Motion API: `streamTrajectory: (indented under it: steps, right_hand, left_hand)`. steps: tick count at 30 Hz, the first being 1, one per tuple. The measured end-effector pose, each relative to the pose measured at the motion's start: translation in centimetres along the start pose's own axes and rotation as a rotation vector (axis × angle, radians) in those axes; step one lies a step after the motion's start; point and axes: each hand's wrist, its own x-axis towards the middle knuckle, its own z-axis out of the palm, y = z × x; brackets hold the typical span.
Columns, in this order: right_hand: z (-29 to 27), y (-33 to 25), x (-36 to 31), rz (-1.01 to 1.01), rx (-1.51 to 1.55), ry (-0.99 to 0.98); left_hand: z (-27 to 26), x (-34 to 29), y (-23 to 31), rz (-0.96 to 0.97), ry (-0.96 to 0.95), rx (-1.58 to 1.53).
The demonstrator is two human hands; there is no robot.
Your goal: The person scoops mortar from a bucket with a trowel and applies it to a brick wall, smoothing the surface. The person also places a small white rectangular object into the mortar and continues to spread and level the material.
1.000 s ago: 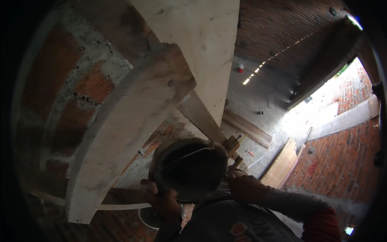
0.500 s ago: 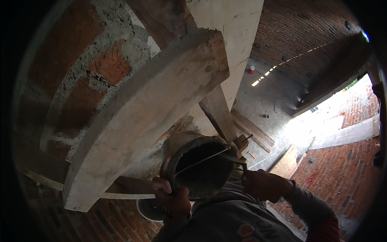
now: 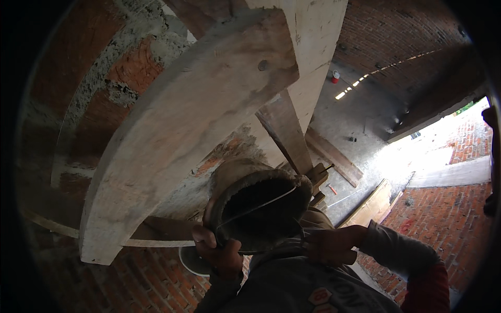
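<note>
1. Bucket [image 3: 235,171]: dark, round, rim crusted and uneven; a thin wire handle [image 3: 255,207] slants across its mouth. It is held tilted before the person's torso, just beside a curved wooden board [image 3: 193,109].
2. Left hand [image 3: 222,255]: clenched on the bucket's near-left rim. Right hand [image 3: 331,245]: wrapped around a hand tool [image 3: 302,233] at the right rim.
3. Room: grey floor [image 3: 360,117] bearing loose planks [image 3: 334,156]; red brick wall [image 3: 433,219]; glaring daylight at right.
4. Bucket's inside too dark to read; tool's lower end hidden; second bucket [image 3: 194,262] partly covered by the left hand.
</note>
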Motion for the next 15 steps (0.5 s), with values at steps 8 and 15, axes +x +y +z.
streamTrajectory:
  steps: [8, 15]
  right_hand:
    - [-2.8, -2.2, -0.8, 0.062, -0.56, -0.048]
    - [-2.1, -4.4, 1.2, 0.28, -0.206, -0.234]
  left_hand:
    - [1.4, 0.4, 0.2, -0.01, 0.017, -0.294]
    - [2.0, 0.5, 0.8, -0.048, 0.075, -0.383]
